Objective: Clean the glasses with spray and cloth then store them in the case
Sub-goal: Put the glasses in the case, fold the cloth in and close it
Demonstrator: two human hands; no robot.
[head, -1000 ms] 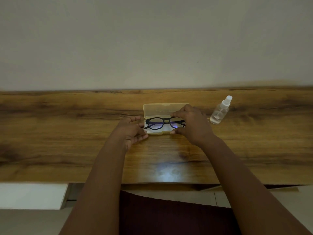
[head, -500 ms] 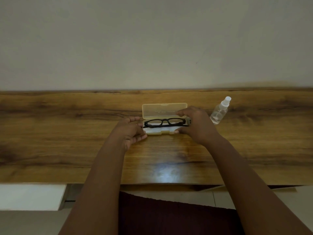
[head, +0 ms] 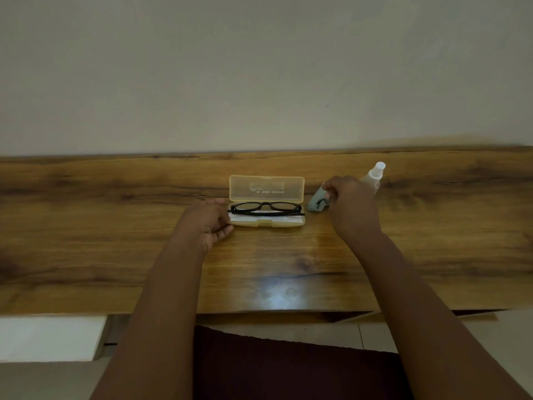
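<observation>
Glasses [head: 266, 208] black-framed, folded inside translucent yellow rectangular case [head: 266, 187].

The case [head: 266, 189] is translucent pale yellow; the glasses [head: 266, 207] inside it are black-framed. Just right of the case, the cloth [head: 315, 202] is pale grey-green, the spray bottle [head: 373, 176] clear and white-capped. Under the case, the table [head: 86, 226] shows streaked brown woodgrain.

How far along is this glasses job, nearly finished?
Nearly. The glasses already lie in the open case. The right hand pinches the cloth beside the case; the left hand steadies its end. Left: stow the cloth and shut the lid.
</observation>
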